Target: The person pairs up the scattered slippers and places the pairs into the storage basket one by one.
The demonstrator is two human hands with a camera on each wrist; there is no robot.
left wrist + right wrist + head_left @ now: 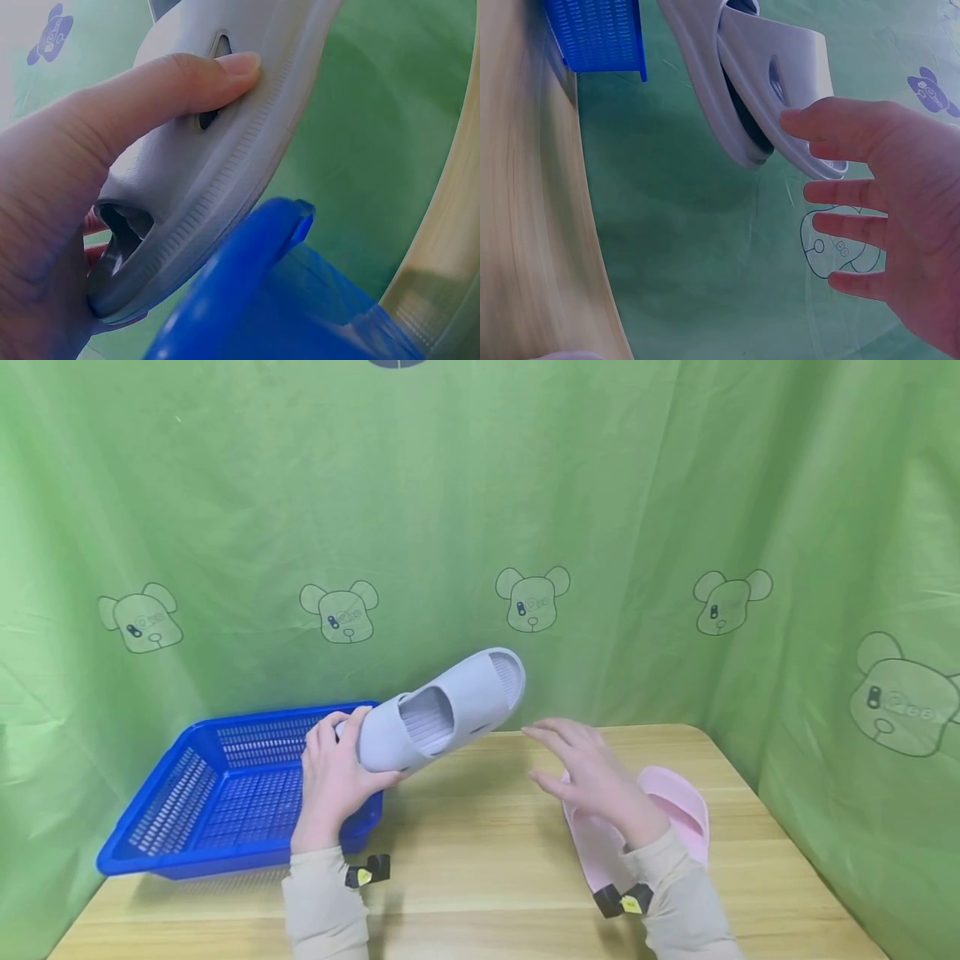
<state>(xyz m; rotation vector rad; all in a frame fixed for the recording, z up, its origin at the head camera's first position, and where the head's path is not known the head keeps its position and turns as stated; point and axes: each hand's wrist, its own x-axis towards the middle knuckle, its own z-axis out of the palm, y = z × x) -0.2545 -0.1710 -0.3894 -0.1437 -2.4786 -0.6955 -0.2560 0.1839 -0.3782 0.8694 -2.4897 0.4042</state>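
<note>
My left hand (335,777) grips a pair of light grey slippers (468,697) at one end. They are fitted into each other and raised at a slant, with the far end tilted up to the right. In the left wrist view, the thumb (187,82) presses on the side of a strap by a small slot. My right hand (588,768) is held up to the right of the slippers, fingers spread and holding nothing. In the right wrist view its fingers (840,124) overlap the slippers' end. Pink slippers (678,797) lie below that hand, partly hidden by the forearm.
A blue plastic basket (225,860) with slotted walls stands on the left of the wooden table (480,877), its right rim close to my left hand. Green curtain (450,510) with bear-head prints hangs behind the table and along its sides.
</note>
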